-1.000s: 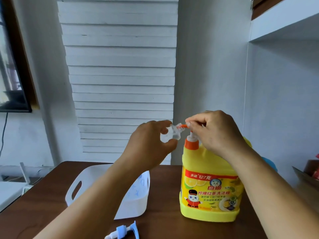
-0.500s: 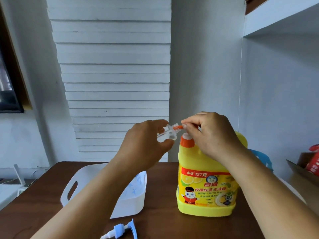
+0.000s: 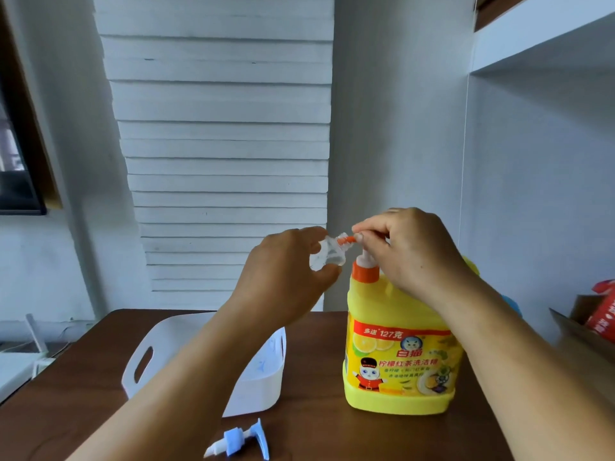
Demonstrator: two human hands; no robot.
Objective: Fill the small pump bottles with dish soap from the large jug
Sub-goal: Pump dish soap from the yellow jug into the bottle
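A large yellow dish soap jug point(image 3: 399, 354) with an orange collar stands upright on the brown table point(image 3: 316, 434). My right hand point(image 3: 412, 251) rests on the jug's pump head, whose orange nozzle point(image 3: 346, 240) points left. My left hand point(image 3: 286, 277) holds a small clear bottle point(image 3: 327, 256) tilted, its threaded mouth right against the nozzle tip. Near the table's front edge lies a loose blue and white pump top point(image 3: 243, 440).
A white plastic basket point(image 3: 139, 361) with a handle slot sits left of the jug, partly behind my left forearm. At the right edge are a cardboard box point(image 3: 579, 334) and a red package point(image 3: 602, 311). A white wall with slats stands behind the table.
The camera view has shifted a little; the jug appears lower and more central. Both hands keep the same hold, with the bottle mouth still at the nozzle.
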